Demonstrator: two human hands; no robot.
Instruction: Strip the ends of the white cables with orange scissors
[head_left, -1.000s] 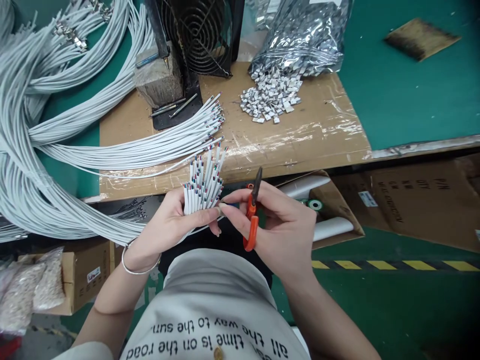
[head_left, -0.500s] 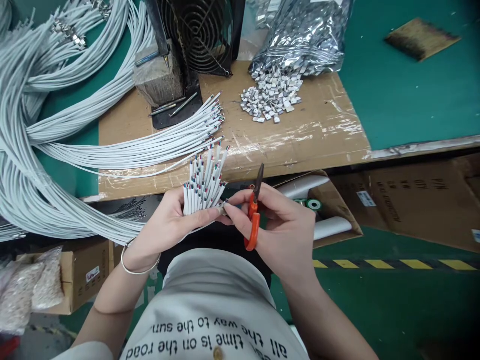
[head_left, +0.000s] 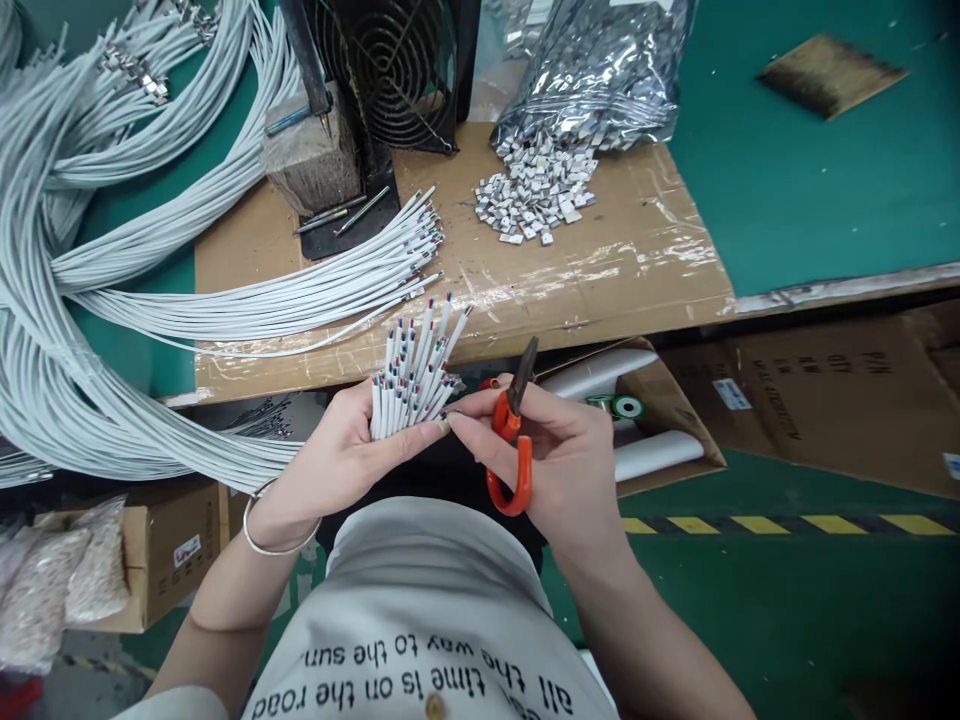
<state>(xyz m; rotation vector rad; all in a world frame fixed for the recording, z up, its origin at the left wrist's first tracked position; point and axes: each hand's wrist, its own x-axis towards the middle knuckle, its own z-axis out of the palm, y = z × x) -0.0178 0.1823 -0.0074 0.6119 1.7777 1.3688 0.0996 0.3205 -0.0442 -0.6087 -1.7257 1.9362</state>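
My left hand (head_left: 352,450) is wrapped around a bundle of white cables (head_left: 409,385), whose cut ends point up and show small coloured wires. My right hand (head_left: 555,440) has orange-handled scissors (head_left: 517,400) hooked in it, dark blades pointing up and away. Its thumb and forefinger pinch at the bundle's right edge, close to my left thumb tip; what lies between them is too small to make out. The rest of the held cables trails off to the left. Behind the bundle, another row of white cables (head_left: 300,300) lies on the cardboard.
A pile of small metal connectors (head_left: 532,190) spills from a silvery bag (head_left: 600,80). A soldering iron (head_left: 307,60) leans by a worn block (head_left: 311,160), beside a black fan (head_left: 397,70). Coiled cables (head_left: 45,300) fill the left. Cartons (head_left: 825,390) stand under the bench edge.
The cable bundle has tipped slightly to the right in my left hand. The scissors have turned a little in my right hand, which has shifted slightly left.
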